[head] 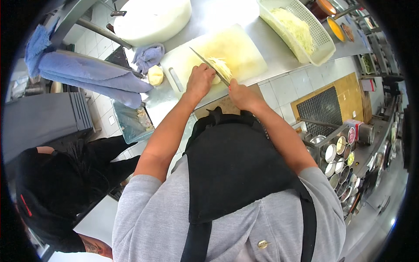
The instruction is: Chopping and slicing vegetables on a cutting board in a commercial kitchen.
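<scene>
My right hand (245,95) grips the handle of a kitchen knife (203,59), its blade pointing away and to the left over a white plastic cutting board (252,54). Curled fingers of my left hand (200,81) rest against the near side of the blade, holding a pale vegetable piece (216,80), probably potato, on the board; the hand partly hides it. Thin pale shreds (221,66) lie just beyond the blade. Left of the board's handle slot sits a peeled potato (155,75).
A perforated plastic basket (322,36) holds more shreds (293,28) at right. A bunched blue cloth (149,57) lies beside a thick round white block (154,19), near a knife handle (118,13). A lined bin (126,119) stands below left. Another person (59,183) is at left.
</scene>
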Available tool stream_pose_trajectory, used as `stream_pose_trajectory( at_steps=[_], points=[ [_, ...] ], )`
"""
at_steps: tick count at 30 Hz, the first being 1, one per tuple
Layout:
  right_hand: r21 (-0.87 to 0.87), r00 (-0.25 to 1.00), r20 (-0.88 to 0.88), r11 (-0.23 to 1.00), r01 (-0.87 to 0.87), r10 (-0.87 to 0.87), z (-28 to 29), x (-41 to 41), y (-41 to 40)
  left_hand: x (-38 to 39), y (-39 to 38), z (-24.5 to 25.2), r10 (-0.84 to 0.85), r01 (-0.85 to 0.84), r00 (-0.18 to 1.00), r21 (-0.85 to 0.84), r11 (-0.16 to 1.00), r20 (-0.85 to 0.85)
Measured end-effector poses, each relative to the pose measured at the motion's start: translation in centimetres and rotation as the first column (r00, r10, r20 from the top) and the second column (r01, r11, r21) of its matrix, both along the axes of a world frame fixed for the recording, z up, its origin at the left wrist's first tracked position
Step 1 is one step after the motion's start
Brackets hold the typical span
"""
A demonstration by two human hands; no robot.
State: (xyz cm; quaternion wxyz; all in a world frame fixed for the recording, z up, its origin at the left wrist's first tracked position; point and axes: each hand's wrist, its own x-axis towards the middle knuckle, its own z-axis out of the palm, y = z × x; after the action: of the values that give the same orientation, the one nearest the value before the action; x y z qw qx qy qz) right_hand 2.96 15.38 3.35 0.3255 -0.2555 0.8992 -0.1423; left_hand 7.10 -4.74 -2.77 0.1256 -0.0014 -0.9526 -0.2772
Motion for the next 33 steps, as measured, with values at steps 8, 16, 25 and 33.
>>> stream_pose_trajectory(
  at_steps=[8,16,25,33],
  points=[
    [-0.044,1.000,0.020,0.999,-0.016,0.017,-1.3,0.0,-0.2,0.1,-0.3,-1.2,-0.051,0.050,0.998,-0.032,0.998,-0.041],
    [0.004,1.000,0.011,1.000,-0.029,0.029,1.0,0.1,0.2,-0.2,-0.7,-1.2,-0.030,0.031,0.999,-0.041,0.999,0.013],
    [-0.131,0.984,-0.087,0.981,0.142,-0.154,0.4,-2.3,2.2,-2.3,1.3,-0.3,0.035,-0.037,0.994,-0.014,0.999,-0.107],
    [-0.065,0.984,-0.066,0.985,0.162,-0.167,-0.5,-2.3,3.6,-3.4,-0.4,-0.3,-0.125,0.130,0.989,-0.056,0.990,0.076]
  ],
)
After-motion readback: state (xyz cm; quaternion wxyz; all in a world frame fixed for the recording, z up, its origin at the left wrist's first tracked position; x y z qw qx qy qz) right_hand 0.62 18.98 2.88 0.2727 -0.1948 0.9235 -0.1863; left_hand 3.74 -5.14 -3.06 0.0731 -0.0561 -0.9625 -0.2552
